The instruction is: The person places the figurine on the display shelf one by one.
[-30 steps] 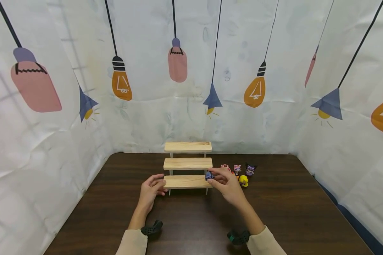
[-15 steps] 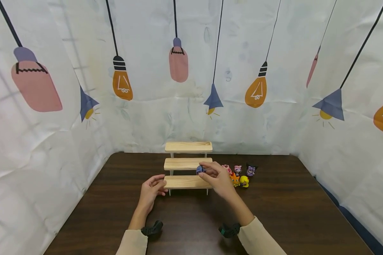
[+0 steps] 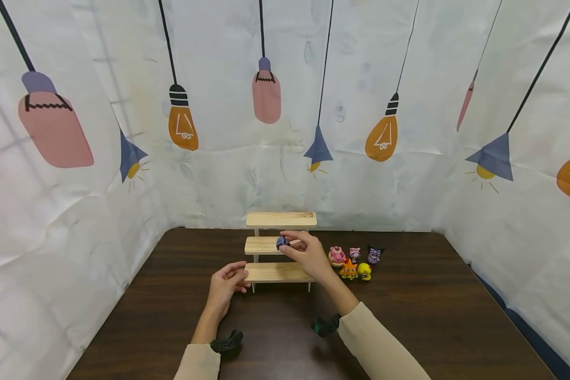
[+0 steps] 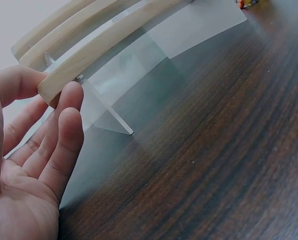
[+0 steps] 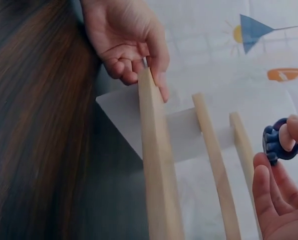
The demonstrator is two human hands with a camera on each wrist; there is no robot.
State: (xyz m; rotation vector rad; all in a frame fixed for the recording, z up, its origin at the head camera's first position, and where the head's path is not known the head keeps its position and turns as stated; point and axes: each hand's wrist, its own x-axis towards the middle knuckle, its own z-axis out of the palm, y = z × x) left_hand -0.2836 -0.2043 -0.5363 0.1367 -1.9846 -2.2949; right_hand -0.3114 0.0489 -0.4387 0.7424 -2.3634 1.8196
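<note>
A three-tier display shelf has pale wooden boards (image 3: 277, 272) on clear supports and stands at the back of the table. My left hand (image 3: 225, 285) pinches the left end of its lowest board (image 4: 64, 80), thumb on top and fingers underneath. Between the thumb and fingers of my right hand (image 3: 311, 258) is a small dark-blue figurine (image 5: 273, 144). In the head view, it overlaps the middle board (image 3: 261, 245), left of that board's centre. The right wrist view shows the figurine beside the boards, partly covered by the fingertips.
Right of the shelf stand several small figurines: a pink one (image 3: 336, 256), an orange one (image 3: 349, 269), a yellow one (image 3: 363, 271), a purple-and-black one (image 3: 373, 255) and another pinkish one (image 3: 354, 254). A white printed curtain (image 3: 218, 184) hangs behind the dark wooden table (image 3: 147, 316).
My right hand has carried the blue figurine left and up, from the lowest board's right end to in front of the middle board. The left hand keeps its place.
</note>
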